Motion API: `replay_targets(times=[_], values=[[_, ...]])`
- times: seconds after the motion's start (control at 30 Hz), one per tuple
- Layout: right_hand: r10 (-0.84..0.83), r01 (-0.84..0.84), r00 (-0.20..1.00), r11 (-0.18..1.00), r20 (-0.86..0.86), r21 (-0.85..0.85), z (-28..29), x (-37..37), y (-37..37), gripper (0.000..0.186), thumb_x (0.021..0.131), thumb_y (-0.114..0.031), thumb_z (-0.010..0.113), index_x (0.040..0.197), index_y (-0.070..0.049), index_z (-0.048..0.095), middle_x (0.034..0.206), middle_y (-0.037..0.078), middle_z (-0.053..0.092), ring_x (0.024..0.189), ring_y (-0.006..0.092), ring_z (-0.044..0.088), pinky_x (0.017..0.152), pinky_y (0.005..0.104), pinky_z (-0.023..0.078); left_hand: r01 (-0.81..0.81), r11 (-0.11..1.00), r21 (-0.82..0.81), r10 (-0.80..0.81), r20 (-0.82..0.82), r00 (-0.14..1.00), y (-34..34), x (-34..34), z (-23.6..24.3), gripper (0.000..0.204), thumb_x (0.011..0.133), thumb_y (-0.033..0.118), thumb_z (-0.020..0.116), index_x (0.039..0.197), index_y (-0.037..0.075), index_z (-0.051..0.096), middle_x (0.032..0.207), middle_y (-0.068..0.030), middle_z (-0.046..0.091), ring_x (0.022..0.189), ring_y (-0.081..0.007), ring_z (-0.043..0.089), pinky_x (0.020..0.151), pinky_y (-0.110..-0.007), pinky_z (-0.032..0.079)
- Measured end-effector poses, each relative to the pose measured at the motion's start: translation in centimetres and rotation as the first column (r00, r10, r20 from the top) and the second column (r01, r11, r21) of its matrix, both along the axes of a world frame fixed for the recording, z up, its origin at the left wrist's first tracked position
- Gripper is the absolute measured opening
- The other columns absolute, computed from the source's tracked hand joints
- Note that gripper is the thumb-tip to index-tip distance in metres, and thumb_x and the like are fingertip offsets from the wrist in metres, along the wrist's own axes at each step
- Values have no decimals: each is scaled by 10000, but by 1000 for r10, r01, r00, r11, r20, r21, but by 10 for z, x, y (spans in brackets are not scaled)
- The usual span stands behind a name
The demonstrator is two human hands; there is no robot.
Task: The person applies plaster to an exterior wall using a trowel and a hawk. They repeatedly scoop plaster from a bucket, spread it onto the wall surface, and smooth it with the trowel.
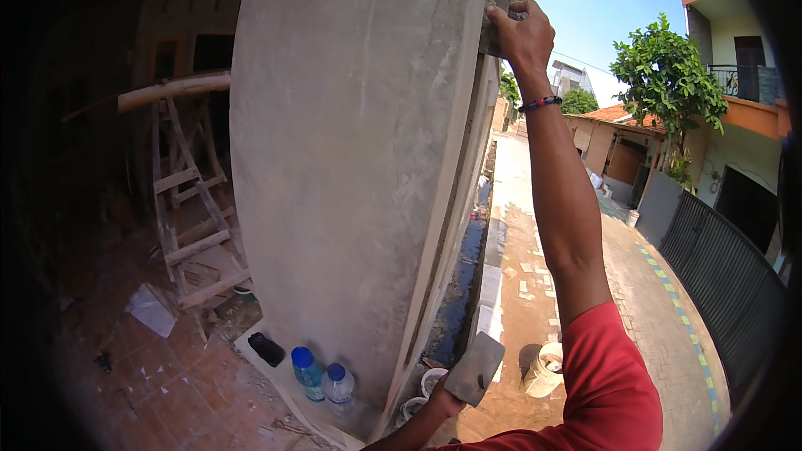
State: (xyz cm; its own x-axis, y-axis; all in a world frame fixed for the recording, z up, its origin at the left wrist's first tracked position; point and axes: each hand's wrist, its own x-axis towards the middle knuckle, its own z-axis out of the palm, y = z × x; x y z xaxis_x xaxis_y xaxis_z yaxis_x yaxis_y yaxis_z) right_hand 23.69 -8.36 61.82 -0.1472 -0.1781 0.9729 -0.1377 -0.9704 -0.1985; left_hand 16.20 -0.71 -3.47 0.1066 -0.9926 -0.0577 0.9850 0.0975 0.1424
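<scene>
My right hand [525, 32] is raised high at the upper edge of the grey plastered wall [334, 142], its fingers closed round a dark grey, mortar-smeared piece [493, 38] against that edge; whether it is a tool is unclear. Low down, my left hand [441, 399] grips a flat grey board [474, 361] beside the foot of the wall. Two plastic bottles with blue caps [307, 374] stand on the ledge there, near a dark object [266, 349].
A wooden scaffold ladder [196, 242] stands left on tiles with a white sheet [152, 309]. Right of the wall run a drain [464, 276] and a paved lane [635, 284] with a cream bucket [543, 367], a dark gate [710, 250], trees and houses.
</scene>
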Motion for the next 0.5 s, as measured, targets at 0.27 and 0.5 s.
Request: replay_targets(times=[0.27,0.5], values=[[194,-194,981,980,13,51,-86,-30,4,415,706,-328,744,958,-13,647,967,174,660,905,316,631,807,390,488,-62,997,46,60,43,997,23,-7,19,365,941,292,439,1211,71,548,1171,-86,616,1085,-235,588,932,-387,482],[-29,44,995,987,92,-157,33,-5,-4,544,712,-504,706,1034,-68,668,918,156,684,833,274,673,750,377,528,-80,989,126,73,59,996,23,-3,22,368,934,298,449,1199,66,557,1178,-85,614,1076,-235,592,919,-386,488]])
